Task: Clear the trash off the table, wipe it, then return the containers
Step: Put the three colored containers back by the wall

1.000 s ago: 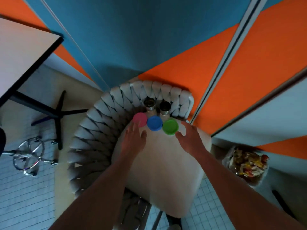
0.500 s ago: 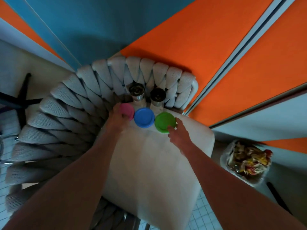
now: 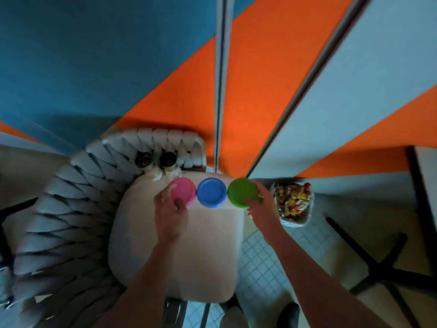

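Three round lidded containers sit in a row at mid-frame, edge to edge: a pink-lidded container (image 3: 183, 191), a blue-lidded container (image 3: 211, 192) and a green-lidded container (image 3: 242, 192). The left hand (image 3: 169, 213) grips the pink one, thumb curled over the lid's near edge and fingers round its left side; the right hand (image 3: 261, 207) grips the green one, fingers curled on its right and near rim. Half a second ago the row lay close against the two dark-capped shakers (image 3: 156, 159) at the chair's woven backrest (image 3: 78, 192); it now stands apart from them, further right, over the far edge of the pale seat cushion (image 3: 179, 252), with the green container reaching past the cushion's right corner. Whether the row is lifted or resting on the cushion cannot be told. The view has swung right as well: a clear bag of colourful trash (image 3: 293, 204) on the tiled floor lies just right of the right hand, and a dark-edged table (image 3: 423, 185) with its cross-shaped base shows at the right edge of the frame.
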`<state>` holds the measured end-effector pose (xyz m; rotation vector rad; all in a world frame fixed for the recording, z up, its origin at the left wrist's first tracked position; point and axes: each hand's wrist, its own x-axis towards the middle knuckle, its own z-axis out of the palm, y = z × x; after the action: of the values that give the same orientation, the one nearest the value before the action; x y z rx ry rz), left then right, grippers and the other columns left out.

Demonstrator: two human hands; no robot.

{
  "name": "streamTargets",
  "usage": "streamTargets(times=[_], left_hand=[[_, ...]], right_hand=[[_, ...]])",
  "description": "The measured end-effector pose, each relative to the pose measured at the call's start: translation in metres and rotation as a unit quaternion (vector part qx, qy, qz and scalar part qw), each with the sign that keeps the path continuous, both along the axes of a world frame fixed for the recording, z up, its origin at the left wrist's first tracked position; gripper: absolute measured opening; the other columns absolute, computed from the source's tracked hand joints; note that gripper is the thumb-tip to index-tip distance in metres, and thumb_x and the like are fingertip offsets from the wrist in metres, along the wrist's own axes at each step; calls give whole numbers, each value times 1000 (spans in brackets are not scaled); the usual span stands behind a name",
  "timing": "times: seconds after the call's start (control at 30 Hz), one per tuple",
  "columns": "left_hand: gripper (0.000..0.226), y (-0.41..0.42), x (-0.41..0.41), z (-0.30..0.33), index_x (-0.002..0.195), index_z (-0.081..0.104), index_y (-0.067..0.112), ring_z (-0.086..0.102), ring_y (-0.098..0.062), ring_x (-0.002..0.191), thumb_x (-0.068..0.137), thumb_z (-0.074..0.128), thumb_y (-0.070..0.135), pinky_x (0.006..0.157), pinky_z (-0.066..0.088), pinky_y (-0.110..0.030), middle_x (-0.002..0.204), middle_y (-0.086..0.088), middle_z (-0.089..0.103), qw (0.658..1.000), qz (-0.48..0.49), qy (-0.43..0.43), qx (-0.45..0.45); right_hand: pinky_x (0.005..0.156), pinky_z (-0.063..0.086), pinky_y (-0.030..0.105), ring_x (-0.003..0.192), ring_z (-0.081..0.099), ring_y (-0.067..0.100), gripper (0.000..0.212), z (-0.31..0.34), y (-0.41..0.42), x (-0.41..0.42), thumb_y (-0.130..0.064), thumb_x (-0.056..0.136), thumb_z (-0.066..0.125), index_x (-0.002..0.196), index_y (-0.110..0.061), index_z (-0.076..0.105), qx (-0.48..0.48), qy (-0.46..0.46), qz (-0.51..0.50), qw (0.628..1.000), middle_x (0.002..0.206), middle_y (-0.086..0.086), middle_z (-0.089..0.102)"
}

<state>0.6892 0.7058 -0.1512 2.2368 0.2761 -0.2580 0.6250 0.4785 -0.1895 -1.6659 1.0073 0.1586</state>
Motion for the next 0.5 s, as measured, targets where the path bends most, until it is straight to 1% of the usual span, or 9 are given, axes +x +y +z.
streamTargets(times=[0.1, 0.17, 0.2, 0.23, 0.3, 0.33, 0.37, 0.43, 0.5], left_hand=[[66, -45, -15, 35, 138, 57, 9, 50, -37, 124, 79, 42, 32, 102, 41, -37, 136, -22, 55, 999, -32, -25, -17], [63, -78, -27, 62, 137, 59, 8, 51, -37, 125, 79, 44, 30, 103, 40, -35, 135, -23, 55, 997, -65, -43, -29], [61, -92, -31, 72, 136, 59, 8, 51, -37, 125, 80, 46, 26, 103, 39, -33, 135, -23, 56, 995, -77, -56, -31], [59, -111, -38, 84, 136, 59, 8, 51, -37, 125, 81, 47, 25, 104, 38, -32, 135, -22, 57, 992, -99, -64, -33], [57, -147, -53, 104, 135, 59, 8, 51, -37, 126, 84, 45, 28, 106, 36, -31, 135, -21, 58, 986, -142, -88, -27], [55, -158, -57, 108, 136, 59, 8, 52, -37, 126, 86, 45, 28, 105, 35, -29, 134, -20, 59, 983, -153, -100, -25], [52, -174, -66, 116, 136, 59, 8, 52, -36, 124, 88, 47, 26, 103, 35, -28, 133, -20, 59, 980, -167, -107, -22], [45, -215, -91, 138, 137, 59, 9, 53, -36, 122, 92, 56, 13, 99, 34, -24, 131, -21, 59, 969, -211, -128, -30], [45, -249, -109, 154, 137, 59, 10, 54, -36, 119, 92, 61, 4, 95, 30, -16, 129, -22, 58, 959, -239, -145, -38]], right_hand=[[83, 56, 57, 104, 63, 39, 59, 66, -35, -32, -25, 70, 58, 120, -54, 51, -18, -42, -62, 997, 117, -3, 60], [77, 58, 55, 100, 63, 39, 56, 100, -60, -55, -16, 76, 58, 125, -43, 54, -19, -67, -99, 993, 110, -7, 59], [75, 59, 53, 99, 64, 38, 54, 113, -70, -65, -15, 78, 58, 126, -40, 55, -19, -79, -114, 990, 111, -8, 59], [74, 60, 51, 99, 65, 36, 53, 129, -86, -81, -16, 79, 58, 124, -42, 56, -22, -88, -135, 987, 115, -6, 60], [78, 60, 48, 102, 65, 34, 50, 155, -113, -110, -19, 79, 58, 119, -50, 57, -32, -106, -166, 980, 126, -2, 58], [78, 60, 46, 103, 65, 35, 49, 163, -122, -118, -18, 81, 58, 119, -50, 57, -41, -115, -169, 978, 128, -1, 57], [75, 60, 44, 102, 66, 35, 48, 173, -135, -131, -17, 84, 57, 122, -47, 56, -45, -126, -180, 975, 130, 0, 57], [64, 59, 37, 96, 69, 36, 47, 192, -169, -170, -12, 90, 56, 131, -36, 54, -55, -153, -216, 963, 132, 5, 57], [60, 60, 39, 85, 71, 34, 46, 202, -195, -201, -10, 94, 55, 136, -28, 51, -59, -173, -237, 954, 132, 8, 56]])
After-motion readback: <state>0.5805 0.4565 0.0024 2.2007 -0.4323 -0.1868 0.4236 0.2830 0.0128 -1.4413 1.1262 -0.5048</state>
